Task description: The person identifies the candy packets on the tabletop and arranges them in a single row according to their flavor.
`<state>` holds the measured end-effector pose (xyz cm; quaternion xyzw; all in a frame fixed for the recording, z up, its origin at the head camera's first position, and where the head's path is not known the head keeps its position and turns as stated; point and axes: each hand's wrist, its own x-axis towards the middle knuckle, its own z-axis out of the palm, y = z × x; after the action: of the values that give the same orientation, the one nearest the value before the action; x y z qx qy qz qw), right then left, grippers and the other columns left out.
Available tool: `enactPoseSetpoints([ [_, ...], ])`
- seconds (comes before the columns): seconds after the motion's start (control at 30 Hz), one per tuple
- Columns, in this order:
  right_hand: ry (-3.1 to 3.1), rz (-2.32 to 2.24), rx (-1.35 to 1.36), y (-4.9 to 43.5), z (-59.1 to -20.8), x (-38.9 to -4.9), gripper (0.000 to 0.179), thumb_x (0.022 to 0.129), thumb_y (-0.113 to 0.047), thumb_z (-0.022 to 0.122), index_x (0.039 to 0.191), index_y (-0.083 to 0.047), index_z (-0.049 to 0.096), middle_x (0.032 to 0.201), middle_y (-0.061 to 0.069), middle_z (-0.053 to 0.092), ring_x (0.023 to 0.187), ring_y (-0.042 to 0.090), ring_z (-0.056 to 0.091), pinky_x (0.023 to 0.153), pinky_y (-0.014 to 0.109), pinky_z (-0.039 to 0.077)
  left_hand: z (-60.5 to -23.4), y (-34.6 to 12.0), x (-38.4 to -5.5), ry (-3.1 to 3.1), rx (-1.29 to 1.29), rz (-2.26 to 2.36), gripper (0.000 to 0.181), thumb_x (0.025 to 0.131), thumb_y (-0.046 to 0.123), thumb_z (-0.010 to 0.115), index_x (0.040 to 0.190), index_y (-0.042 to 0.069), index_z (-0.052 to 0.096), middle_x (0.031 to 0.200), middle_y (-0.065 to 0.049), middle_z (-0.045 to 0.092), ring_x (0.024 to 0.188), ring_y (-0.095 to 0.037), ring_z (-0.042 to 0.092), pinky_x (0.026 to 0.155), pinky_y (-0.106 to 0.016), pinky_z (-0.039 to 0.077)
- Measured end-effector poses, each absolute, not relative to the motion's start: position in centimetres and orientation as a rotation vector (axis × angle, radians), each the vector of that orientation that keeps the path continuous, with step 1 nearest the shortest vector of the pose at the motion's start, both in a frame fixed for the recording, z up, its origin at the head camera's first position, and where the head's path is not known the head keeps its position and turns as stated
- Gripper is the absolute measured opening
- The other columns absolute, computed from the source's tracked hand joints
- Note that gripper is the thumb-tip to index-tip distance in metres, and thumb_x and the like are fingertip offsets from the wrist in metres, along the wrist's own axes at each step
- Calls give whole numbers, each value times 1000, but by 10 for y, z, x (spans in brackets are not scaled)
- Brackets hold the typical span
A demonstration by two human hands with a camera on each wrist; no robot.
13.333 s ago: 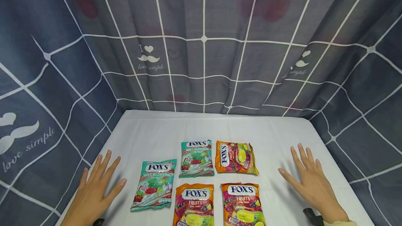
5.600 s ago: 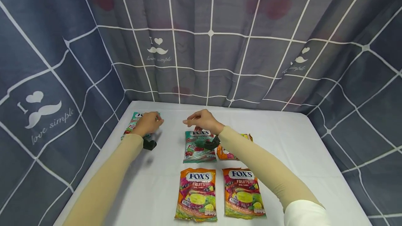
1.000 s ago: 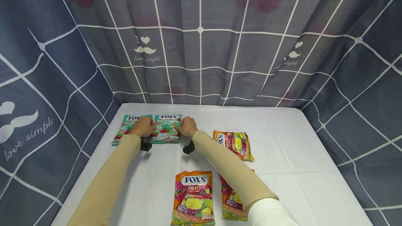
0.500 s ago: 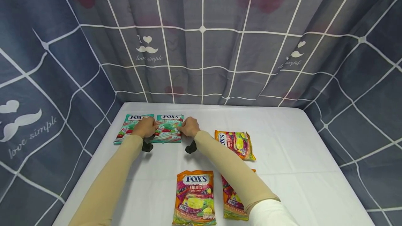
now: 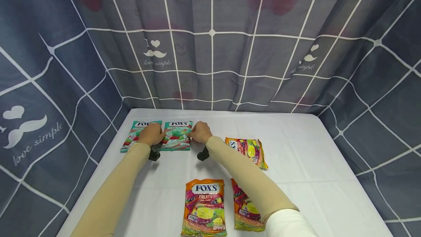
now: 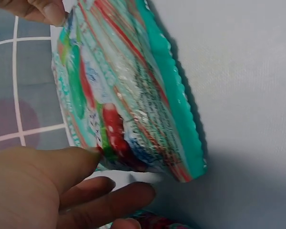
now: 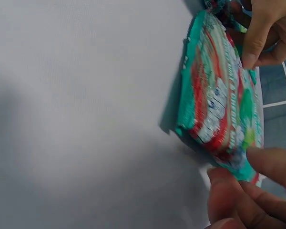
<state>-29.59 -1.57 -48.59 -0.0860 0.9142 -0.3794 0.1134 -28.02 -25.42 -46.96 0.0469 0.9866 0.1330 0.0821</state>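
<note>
Two green mint candy bags lie side by side at the table's back left: the left bag (image 5: 133,134) and the right bag (image 5: 177,136). My left hand (image 5: 151,134) is between them, partly covering the left bag. Its thumb (image 6: 81,160) and fingers hold the near side edge of the right bag (image 6: 119,95). At that bag's opposite edge my right hand (image 5: 200,132) pinches with thumb (image 7: 271,162) and fingers. The right wrist view shows the same bag (image 7: 219,95) between both hands, resting on the cloth.
An orange fruit candy bag (image 5: 248,151) lies sideways right of centre. Two more orange bags, one (image 5: 204,207) and another (image 5: 246,211) partly under my right sleeve (image 5: 250,178), lie in front. Grey checked curtains (image 5: 210,65) enclose the white table (image 5: 296,193).
Since the earliest frame, both green bags have moved to the back left and my hands have come in from the sides. Over the last second, my right hand has shifted slightly right; the bags stay about in place.
</note>
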Motion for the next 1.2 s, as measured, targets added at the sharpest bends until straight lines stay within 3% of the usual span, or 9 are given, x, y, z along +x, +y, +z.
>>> enactPoseSetpoints([
  [0.2, 2653, -1157, -279, -1, -477, -296, 20, 103, -16, 80, 102, 4, 83, 73, 12, 76, 51, 14, 62, 50, 26, 49, -466, -251, -279, 3013, 173, 388, 27, 108, 24, 70, 108, -2, 68, 99, -18, 72, 81, -32, 68, 73, -51, 57],
  [0.4, 2666, -1112, -360, 15, -470, -288, 25, 103, -21, 81, 108, 3, 81, 78, 14, 78, 62, 26, 74, 51, 25, 50, -453, -238, -271, 3010, 273, 480, 20, 107, 21, 70, 106, 0, 68, 86, -11, 71, 74, -28, 65, 70, -49, 56],
  [0.57, 2690, -1065, -510, 32, -456, -270, 23, 102, -20, 82, 106, 3, 82, 78, 12, 78, 70, 34, 78, 57, 26, 55, -441, -216, -265, 2986, 355, 508, 24, 109, 23, 69, 116, 0, 70, 77, -6, 68, 63, -22, 61, 63, -44, 52],
  [0.73, 2710, -1062, -581, 48, -445, -251, 22, 100, -18, 84, 106, 3, 81, 71, 4, 74, 63, 30, 76, 57, 27, 56, -433, -194, -260, 2954, 462, 574, 27, 109, 26, 71, 118, 1, 71, 80, -5, 68, 63, -20, 59, 62, -39, 50],
  [0.93, 2703, -1044, -651, 69, -435, -226, 27, 99, -21, 84, 109, 4, 80, 68, 1, 71, 50, 13, 65, 55, 27, 54, -426, -170, -250, 2867, 570, 708, 26, 109, 26, 70, 116, 1, 72, 81, -5, 69, 62, -18, 62, 61, -35, 51],
  [1.2, 2797, -1057, -572, 126, -430, -206, 34, 99, -23, 84, 114, 7, 79, 66, 1, 65, 48, 12, 56, 49, 26, 47, -436, -132, -241, 2605, 697, 941, 27, 110, 24, 70, 115, -3, 71, 83, -13, 76, 65, -38, 73, 59, -31, 53],
])
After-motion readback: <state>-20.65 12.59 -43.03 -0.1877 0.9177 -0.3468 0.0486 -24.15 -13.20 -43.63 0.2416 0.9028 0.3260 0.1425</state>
